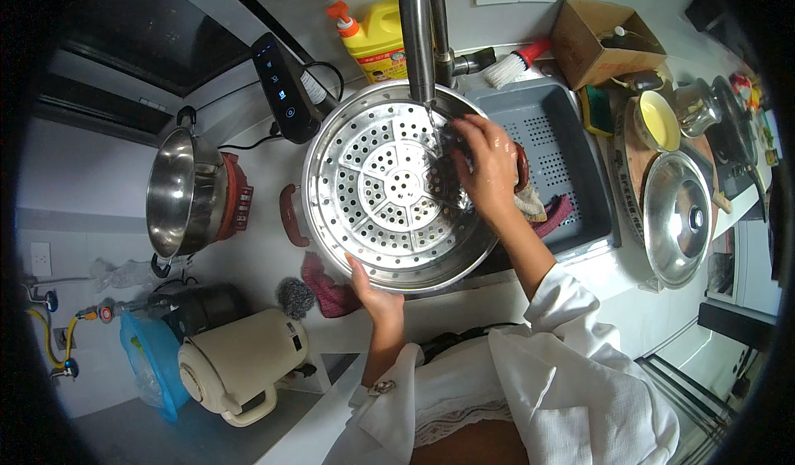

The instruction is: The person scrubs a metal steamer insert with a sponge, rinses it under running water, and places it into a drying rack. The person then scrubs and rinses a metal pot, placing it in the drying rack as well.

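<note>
A wide stainless-steel steamer pan (397,241) with a perforated bottom lies tilted under the faucet (419,42). Brown handles (293,215) stick out on opposite sides of it. My left hand (379,300) grips its near rim, thumb on top and fingers hidden below. Over the right part of the pan hovers my right hand (487,167), wet, fingers apart and slightly curled, with nothing visible in it. A thin stream of water (433,123) runs down beside those fingers and splashes on the perforated metal. Whether the fingertips touch the metal is unclear.
To the right sits a grey perforated basin (540,148) with cloths at its near side. A yellow detergent bottle (379,42), a brush (518,61) and a cardboard box (602,42) line the back. Left stand a steel pot (180,198) and a cream kettle (248,365); a lid (677,216) is at right.
</note>
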Demonstrator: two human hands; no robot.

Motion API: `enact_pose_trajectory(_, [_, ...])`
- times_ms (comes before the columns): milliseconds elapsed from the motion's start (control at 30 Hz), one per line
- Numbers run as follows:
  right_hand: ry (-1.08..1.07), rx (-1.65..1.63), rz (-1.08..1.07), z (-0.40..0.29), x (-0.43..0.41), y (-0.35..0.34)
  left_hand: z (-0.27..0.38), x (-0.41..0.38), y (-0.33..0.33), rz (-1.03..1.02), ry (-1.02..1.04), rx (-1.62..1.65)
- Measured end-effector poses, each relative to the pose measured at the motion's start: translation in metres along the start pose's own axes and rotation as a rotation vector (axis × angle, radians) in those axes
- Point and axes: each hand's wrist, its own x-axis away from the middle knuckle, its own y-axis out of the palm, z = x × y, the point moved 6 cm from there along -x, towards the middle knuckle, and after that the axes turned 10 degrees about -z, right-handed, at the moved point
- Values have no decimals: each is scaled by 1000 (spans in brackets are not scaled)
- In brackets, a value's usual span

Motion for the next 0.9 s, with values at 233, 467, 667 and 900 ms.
enact_pose_trajectory(233, [377,65,-93,38,-11,-9,-7,6,-8,-36,-30,6])
enact_pose_trajectory(467, [438,-70,-206,60,-18,-4,-11,8,-32,-173,-87,-223])
enact_pose_trajectory(667, [337,-132,-230,57,-28,-5,13,0,-45,-266,-25,82])
enact_pose_trajectory(900, [214,-153,-331,36,-49,-5,48,-4,-33,-51,-127,132])
